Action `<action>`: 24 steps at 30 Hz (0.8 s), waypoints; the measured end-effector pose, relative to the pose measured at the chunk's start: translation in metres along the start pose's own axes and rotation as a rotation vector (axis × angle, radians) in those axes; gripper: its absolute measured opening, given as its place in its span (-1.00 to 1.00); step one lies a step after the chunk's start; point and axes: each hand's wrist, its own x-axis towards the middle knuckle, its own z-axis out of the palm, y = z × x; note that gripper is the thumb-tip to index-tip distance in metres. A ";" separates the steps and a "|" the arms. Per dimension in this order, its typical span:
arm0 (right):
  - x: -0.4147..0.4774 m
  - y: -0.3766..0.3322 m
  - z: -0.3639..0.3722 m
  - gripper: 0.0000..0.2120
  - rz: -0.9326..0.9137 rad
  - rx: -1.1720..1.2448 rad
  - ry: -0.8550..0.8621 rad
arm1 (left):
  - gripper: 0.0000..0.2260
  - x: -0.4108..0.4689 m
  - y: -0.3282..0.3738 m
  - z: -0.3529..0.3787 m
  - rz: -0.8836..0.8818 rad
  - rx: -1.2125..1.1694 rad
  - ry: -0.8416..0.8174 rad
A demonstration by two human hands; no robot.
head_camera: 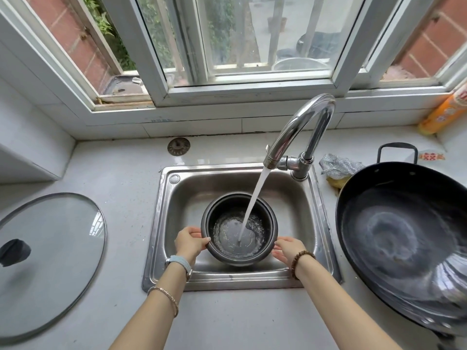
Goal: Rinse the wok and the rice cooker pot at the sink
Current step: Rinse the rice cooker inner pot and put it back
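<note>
Holding the pot upright in the sink, I have it between my 2 hands. My left hand curls round its left rim, thumb on top. My right hand lies with straight fingers at its right wall, touching or just short. The stream falls in beyond my fingertips. The wok sits on the counter, well right of my right hand, the nearer 1.
</note>
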 end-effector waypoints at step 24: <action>-0.039 -0.025 -0.023 -0.66 -0.612 -0.299 0.033 | -0.65 -0.058 0.024 -0.017 0.503 0.322 0.018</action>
